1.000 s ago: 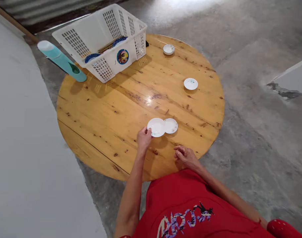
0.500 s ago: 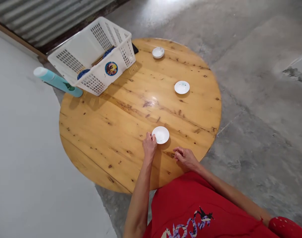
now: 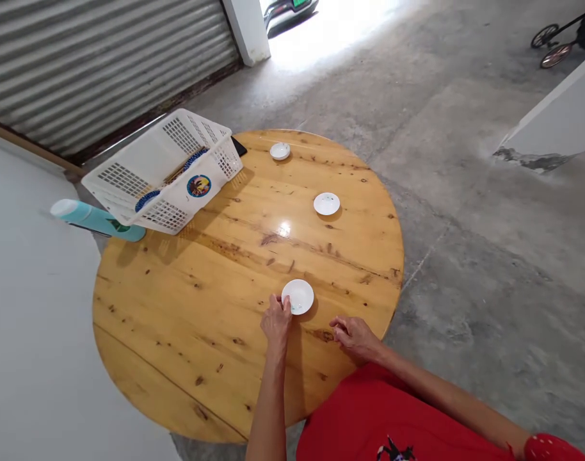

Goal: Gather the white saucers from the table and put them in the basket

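Note:
My left hand (image 3: 276, 322) grips the near-left rim of a small white saucer (image 3: 299, 296) that rests on the round wooden table (image 3: 187, 314); a second saucer may lie under it, but I cannot tell. My right hand (image 3: 352, 335) rests on the table near its front edge, a little right of the saucer, fingers curled with nothing visible in them. Farther back lie another white saucer (image 3: 326, 203) and a small white bowl (image 3: 280, 151).
A white plastic basket (image 3: 162, 173) with blue-rimmed dishes and chopsticks stands at the table's back left. Beside it a teal bottle (image 3: 95, 219) lies over the edge. A white surface runs along the left. A metal shutter, concrete floor and a wheeled frame are beyond.
One second ago two saucers lay side by side at my left hand; now only one shows there. My view has tilted up, showing more of the floor and shutter. My right hand has stayed put.

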`<state>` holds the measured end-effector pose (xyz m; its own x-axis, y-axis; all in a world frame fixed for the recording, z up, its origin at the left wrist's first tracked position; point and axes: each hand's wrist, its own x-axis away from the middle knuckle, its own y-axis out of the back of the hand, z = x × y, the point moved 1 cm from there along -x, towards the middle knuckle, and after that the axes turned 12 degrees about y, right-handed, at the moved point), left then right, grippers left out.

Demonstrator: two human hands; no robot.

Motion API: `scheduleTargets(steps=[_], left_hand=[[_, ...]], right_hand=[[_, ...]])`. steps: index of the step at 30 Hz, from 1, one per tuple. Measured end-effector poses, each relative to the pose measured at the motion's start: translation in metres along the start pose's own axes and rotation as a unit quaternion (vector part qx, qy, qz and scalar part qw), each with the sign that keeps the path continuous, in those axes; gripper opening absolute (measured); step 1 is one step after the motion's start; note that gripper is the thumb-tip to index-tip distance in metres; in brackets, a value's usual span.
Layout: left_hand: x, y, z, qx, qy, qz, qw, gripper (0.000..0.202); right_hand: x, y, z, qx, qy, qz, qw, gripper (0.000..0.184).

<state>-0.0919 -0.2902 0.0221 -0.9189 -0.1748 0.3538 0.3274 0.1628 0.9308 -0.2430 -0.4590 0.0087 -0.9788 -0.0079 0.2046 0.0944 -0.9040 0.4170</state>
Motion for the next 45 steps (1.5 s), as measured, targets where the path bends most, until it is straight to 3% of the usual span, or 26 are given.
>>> scheduleTargets(steps=[4,6,8,11,14,17,26,35,41,45], left_hand=[[0.002,-0.004,0.005,0.078,0.001,0.028,0.997,0.034],[0.002,-0.008,0.006,0.127,0.005,0.032,0.991,0.032],[0.002,-0.012,0.006,0.170,0.009,0.045,0.984,0.030],[0.005,-0.015,0.002,0.209,0.030,0.063,0.975,0.028],[0.017,-0.013,-0.003,0.220,0.029,0.057,0.973,0.028],[0.040,-0.018,-0.005,0.228,0.014,0.054,0.972,0.027],[0.123,-0.065,-0.009,0.229,0.017,0.126,0.965,0.023],[0.128,-0.065,-0.033,0.372,-0.059,0.227,0.898,0.033],[0.149,-0.077,-0.025,0.355,-0.076,0.250,0.898,0.041],[0.165,-0.073,-0.024,0.342,-0.078,0.256,0.901,0.040]], right_hand=[[-0.020,0.008,0.000,-0.057,-0.011,-0.033,0.998,0.027],[-0.042,0.009,0.001,-0.088,-0.025,-0.053,0.994,0.029],[-0.068,0.005,0.001,-0.099,-0.027,-0.034,0.994,0.035],[-0.098,-0.001,0.003,-0.023,-0.010,-0.002,1.000,0.034],[-0.105,0.001,0.005,0.066,0.010,0.008,0.998,0.024],[-0.088,0.009,-0.002,0.090,0.017,0.004,0.996,0.020],[-0.004,0.031,-0.047,0.089,-0.033,0.025,0.995,0.021],[0.030,0.059,-0.027,0.107,-0.037,-0.057,0.992,0.032],[0.058,0.045,-0.036,0.127,-0.062,-0.072,0.987,0.034],[0.065,0.042,-0.041,0.118,-0.063,-0.055,0.989,0.035]])
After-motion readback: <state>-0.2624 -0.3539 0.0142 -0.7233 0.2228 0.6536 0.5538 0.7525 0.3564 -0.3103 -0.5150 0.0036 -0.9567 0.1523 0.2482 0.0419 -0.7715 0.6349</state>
